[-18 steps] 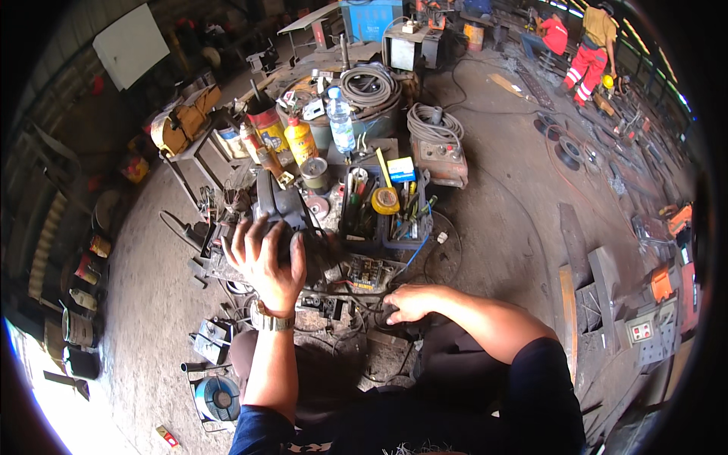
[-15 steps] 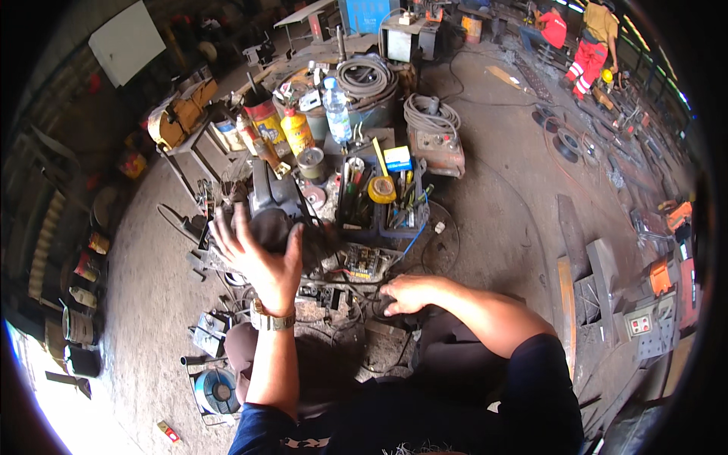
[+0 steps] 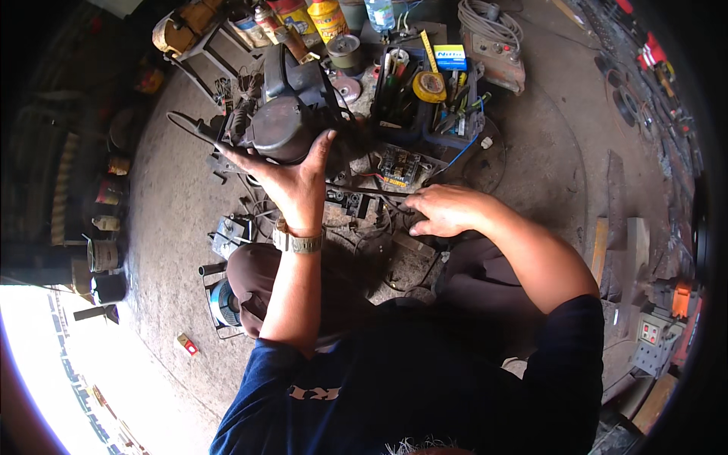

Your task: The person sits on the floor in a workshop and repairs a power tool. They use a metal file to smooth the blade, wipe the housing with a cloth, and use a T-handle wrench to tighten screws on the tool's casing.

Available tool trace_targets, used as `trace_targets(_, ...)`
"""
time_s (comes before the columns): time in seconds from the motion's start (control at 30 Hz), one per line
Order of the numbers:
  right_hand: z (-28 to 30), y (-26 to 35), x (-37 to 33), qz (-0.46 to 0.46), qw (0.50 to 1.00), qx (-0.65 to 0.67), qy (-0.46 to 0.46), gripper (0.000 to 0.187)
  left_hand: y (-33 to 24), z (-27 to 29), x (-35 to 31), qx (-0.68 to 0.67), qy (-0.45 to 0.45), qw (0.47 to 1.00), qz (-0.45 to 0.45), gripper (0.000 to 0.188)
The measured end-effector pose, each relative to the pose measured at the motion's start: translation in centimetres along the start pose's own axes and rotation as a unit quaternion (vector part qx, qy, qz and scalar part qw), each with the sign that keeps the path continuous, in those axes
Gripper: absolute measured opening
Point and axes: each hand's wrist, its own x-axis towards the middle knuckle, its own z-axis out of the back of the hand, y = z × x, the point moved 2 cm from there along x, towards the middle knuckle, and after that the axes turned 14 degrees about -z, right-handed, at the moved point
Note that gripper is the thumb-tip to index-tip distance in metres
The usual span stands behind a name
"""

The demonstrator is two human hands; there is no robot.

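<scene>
My left hand [image 3: 292, 186] is open, thumb and fingers spread wide, at the near side of a dark machine with a round housing [image 3: 279, 129]. The palm seems to rest against or just in front of that housing; contact cannot be told. To the right, my right hand [image 3: 447, 210] is low, fingers curled down at the right end of a thin dark bar [image 3: 368, 188]. What lies under those fingertips is hidden. Between the hands sit a small dark block-like part [image 3: 353, 203] and tangled cables. Just beyond is an open case of small parts [image 3: 400, 165].
A toolbox [image 3: 425, 142] holds hand tools, a yellow tape measure [image 3: 429, 86] and a blue box [image 3: 450, 58]. Behind the machine stand a can [image 3: 345, 53] and a yellow bottle [image 3: 328, 20]. A coiled cable [image 3: 491, 24] lies on a metal box [image 3: 494, 61]. A blue spool [image 3: 224, 303] is by my left knee.
The view has tilted down, so the scene sits higher in the picture. My left hand stays spread beside the machine; my right hand remains low at the parts, fingers curled.
</scene>
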Motion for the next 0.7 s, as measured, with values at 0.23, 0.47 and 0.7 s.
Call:
trace_targets(0.23,1.1,-3.4,0.3,-0.033,0.999,0.004,-0.013,0.059,0.2,-1.0,0.8,-0.082,-0.014,0.996,-0.023,0.153)
trace_targets(0.47,3.2,-4.1,-0.4,-0.063,0.996,0.058,0.004,0.06,2.6,-0.2,1.1,-0.02,0.004,0.996,-0.091,0.139)
trace_targets(0.7,3.1,-3.5,0.0,-0.053,0.996,0.068,-0.003,0.055,4.6,1.2,1.8,-0.091,0.03,0.991,-0.089,0.135)
